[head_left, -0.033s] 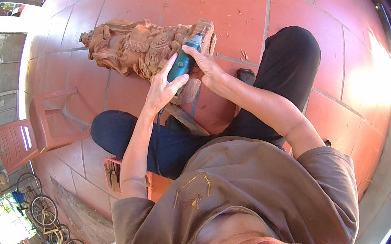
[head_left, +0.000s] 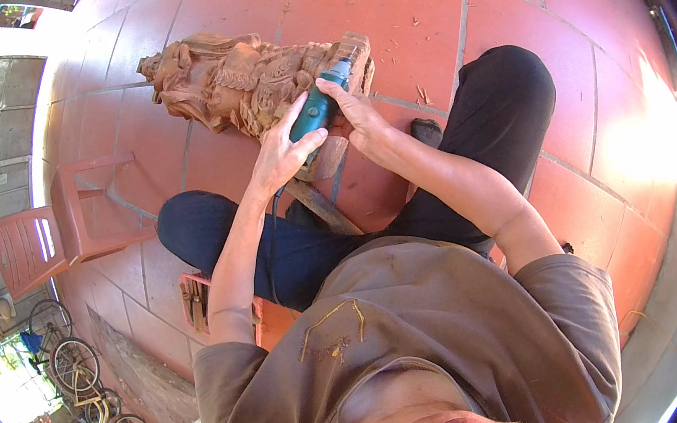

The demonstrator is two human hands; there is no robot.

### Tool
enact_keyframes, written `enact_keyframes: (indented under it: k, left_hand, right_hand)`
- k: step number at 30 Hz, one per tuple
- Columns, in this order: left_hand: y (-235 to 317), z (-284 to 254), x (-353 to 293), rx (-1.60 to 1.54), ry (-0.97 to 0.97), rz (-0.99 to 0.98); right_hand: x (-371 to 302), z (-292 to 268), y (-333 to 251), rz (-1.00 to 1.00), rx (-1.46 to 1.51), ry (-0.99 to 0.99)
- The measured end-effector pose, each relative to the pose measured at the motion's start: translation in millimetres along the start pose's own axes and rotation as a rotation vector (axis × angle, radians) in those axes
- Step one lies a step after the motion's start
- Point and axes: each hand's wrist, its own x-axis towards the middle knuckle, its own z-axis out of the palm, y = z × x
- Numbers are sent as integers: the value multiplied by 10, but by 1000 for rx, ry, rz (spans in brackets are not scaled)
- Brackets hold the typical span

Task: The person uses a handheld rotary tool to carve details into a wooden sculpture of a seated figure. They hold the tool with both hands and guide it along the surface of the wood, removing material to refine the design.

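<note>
A carved wooden statue (head_left: 242, 79) in brown wood lies on its side, its base end toward the right. Over that base end I hold a teal die grinder (head_left: 313, 115), whose grey nose points away from me; the tip is too small to make out. My left hand (head_left: 284, 149) is wrapped round the rear of its body, thumb across the top. From the other side my right hand (head_left: 354, 112) grips the body near the nose, its fingers partly hidden. A dark cord (head_left: 272, 245) runs from the grinder's rear down beside my left forearm.
Under the grinder's rear sit a wooden block (head_left: 327, 159) and a wooden bar (head_left: 323, 207), between my bent legs. A reddish plastic chair (head_left: 73, 214) stands at left, near a tray of tools (head_left: 196, 301). Wood chips (head_left: 424, 95) dot the red tiles; bicycles (head_left: 76, 365) stand lower left.
</note>
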Motion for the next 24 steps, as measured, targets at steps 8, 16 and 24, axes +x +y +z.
enact_keyframes:
  k: [8, 16, 24]
  left_hand:
    - [-1, -8, 63, -7, -6, 37]
    - [-3, -42, 60, -44, -60, -10]
    - [-18, -36, 76, -55, -53, 19]
  right_hand:
    - [31, -12, -34, -19, 3, -13]
    - [58, -22, -2, -33, -3, -4]
    - [36, -6, 1, -41, 14, 14]
